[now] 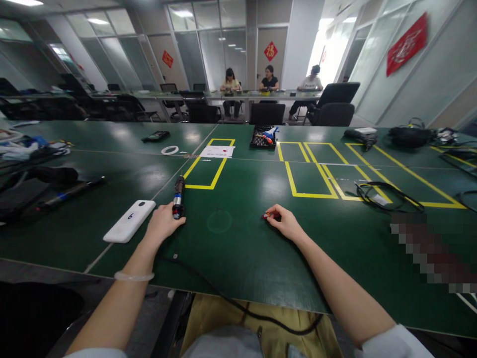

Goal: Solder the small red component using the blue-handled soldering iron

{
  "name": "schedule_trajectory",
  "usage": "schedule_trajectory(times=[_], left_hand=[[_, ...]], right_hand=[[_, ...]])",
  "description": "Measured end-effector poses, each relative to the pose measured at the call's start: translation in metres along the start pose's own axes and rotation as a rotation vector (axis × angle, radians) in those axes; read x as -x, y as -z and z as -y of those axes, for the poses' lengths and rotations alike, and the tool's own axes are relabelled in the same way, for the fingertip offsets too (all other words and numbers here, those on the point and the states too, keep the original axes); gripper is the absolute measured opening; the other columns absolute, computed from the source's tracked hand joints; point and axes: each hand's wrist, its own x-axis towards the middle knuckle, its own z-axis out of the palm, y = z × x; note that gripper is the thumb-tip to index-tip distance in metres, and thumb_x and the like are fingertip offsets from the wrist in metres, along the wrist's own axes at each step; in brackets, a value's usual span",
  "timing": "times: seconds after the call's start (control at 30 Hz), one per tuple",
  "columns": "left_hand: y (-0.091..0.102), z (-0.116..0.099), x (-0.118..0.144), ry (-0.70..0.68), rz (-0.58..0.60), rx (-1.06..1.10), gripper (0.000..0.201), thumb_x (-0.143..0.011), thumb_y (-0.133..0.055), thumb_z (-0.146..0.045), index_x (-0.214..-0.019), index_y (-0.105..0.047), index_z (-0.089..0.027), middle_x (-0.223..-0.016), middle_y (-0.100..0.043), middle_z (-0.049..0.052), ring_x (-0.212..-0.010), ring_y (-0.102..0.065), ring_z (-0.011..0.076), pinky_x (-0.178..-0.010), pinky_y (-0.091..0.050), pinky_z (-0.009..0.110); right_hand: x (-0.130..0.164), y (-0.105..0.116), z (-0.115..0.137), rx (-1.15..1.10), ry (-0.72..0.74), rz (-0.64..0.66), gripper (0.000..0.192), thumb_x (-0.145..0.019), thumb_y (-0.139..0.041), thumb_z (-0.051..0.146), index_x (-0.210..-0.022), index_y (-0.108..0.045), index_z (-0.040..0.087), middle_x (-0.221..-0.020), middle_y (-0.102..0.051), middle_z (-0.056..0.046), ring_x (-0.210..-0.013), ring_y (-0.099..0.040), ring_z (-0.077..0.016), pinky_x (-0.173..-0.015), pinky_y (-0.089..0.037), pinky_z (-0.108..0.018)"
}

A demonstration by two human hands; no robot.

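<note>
My left hand (pixel 163 223) is closed around the near end of a black cylindrical tool (pixel 179 191) with a blue and silver band, which looks like a flashlight. The tool's far end points away from me over the green table (pixel 238 263). To the right, my right hand (pixel 286 222) pinches a small red-and-orange piece (pixel 266 216) between thumb and fingertips, just above or on the tabletop. The fingers partly hide that piece, so its kind is unclear. Beside my left hand lies a white power bank (pixel 129 221) marked with a digit.
A black cable (pixel 223 297) hangs over the table's front edge. Yellow tape outlines (pixel 311 195) mark the surface. Farther back are a white paper (pixel 217 151), a white ring (pixel 170 149) and a black tray (pixel 257 144) with tools. Coiled cable (pixel 391 186) lies right. People sit at another table.
</note>
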Motion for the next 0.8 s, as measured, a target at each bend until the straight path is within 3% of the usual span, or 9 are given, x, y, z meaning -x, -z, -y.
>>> schedule_trajectory(times=[0.2, 0.37, 0.5, 0.63, 0.8], left_hand=[[-0.003, -0.083, 0.010, -0.155, 0.041, -0.011, 0.060, -0.074, -0.057, -0.046, -0.125, -0.050, -0.015, -0.112, -0.057, 0.016, -0.101, -0.055, 0.0306, -0.084, -0.046, 0.037], [-0.013, -0.159, 0.022, -0.321, 0.008, 0.016, 0.053, -0.075, -0.059, -0.040, -0.122, -0.049, -0.016, -0.107, -0.057, 0.013, -0.097, -0.054, 0.0268, -0.081, -0.044, 0.034], [-0.022, -0.206, 0.032, -0.437, -0.026, 0.058, 0.052, -0.074, -0.061, -0.036, -0.121, -0.050, -0.015, -0.105, -0.056, 0.013, -0.096, -0.053, 0.0265, -0.081, -0.043, 0.035], [-0.028, -0.235, 0.042, -0.485, -0.020, 0.131, 0.056, -0.073, -0.063, -0.035, -0.123, -0.049, -0.015, -0.105, -0.055, 0.014, -0.096, -0.053, 0.0279, -0.080, -0.043, 0.036], [-0.032, -0.245, 0.050, -0.479, -0.007, 0.212, 0.060, -0.073, -0.065, -0.035, -0.127, -0.046, -0.019, -0.106, -0.054, 0.012, -0.098, -0.053, 0.0268, -0.080, -0.043, 0.035]], right_hand=[[-0.001, 0.001, 0.001, -0.045, 0.009, 0.002, 0.017, -0.076, -0.059, 0.023, -0.093, -0.060, 0.018, -0.073, -0.061, 0.001, -0.068, -0.058, -0.0144, -0.069, -0.045, -0.029], [-0.001, 0.002, 0.001, -0.050, 0.041, -0.026, 0.021, -0.077, -0.058, 0.024, -0.097, -0.059, 0.019, -0.079, -0.061, 0.000, -0.069, -0.056, -0.0136, -0.071, -0.046, -0.028], [-0.001, 0.003, 0.002, -0.063, 0.053, -0.057, 0.022, -0.079, -0.058, 0.024, -0.100, -0.058, 0.020, -0.083, -0.061, 0.000, -0.070, -0.055, -0.0135, -0.071, -0.046, -0.028], [-0.001, 0.005, 0.002, -0.052, 0.063, -0.097, 0.019, -0.082, -0.057, 0.025, -0.100, -0.058, 0.020, -0.084, -0.061, -0.001, -0.070, -0.055, -0.0142, -0.070, -0.046, -0.028], [-0.002, 0.006, -0.003, 0.020, 0.114, -0.071, 0.006, -0.083, -0.056, 0.023, -0.087, -0.060, 0.021, -0.082, -0.059, -0.001, -0.072, -0.055, -0.0153, -0.070, -0.045, -0.028]])
